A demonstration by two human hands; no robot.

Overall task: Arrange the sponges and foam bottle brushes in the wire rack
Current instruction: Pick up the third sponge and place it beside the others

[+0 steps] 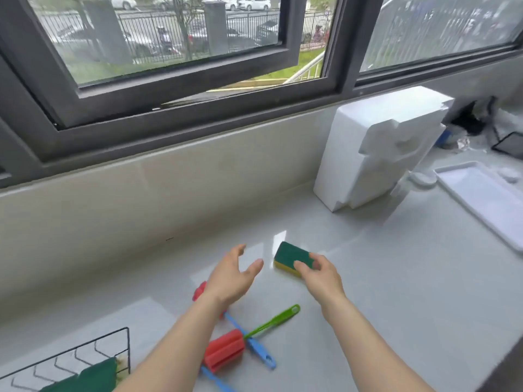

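Observation:
A green-and-yellow sponge (290, 254) lies on the grey counter, and my right hand (321, 274) has its fingers closed over the sponge's near right end. My left hand (233, 274) hovers open just left of it, holding nothing. Below my left forearm lie foam bottle brushes: one with a red foam head (223, 349) and a green handle (274, 321), one with a blue handle (254, 346), and another red head (199, 291) partly hidden by my wrist. The black wire rack (85, 349) sits at the bottom left with a green sponge (90, 377) in it.
A white foam block (376, 154) stands at the back right against the wall. A white tray (481, 199) lies at the right edge, with clutter behind it. The tiled wall and window sill run along the back.

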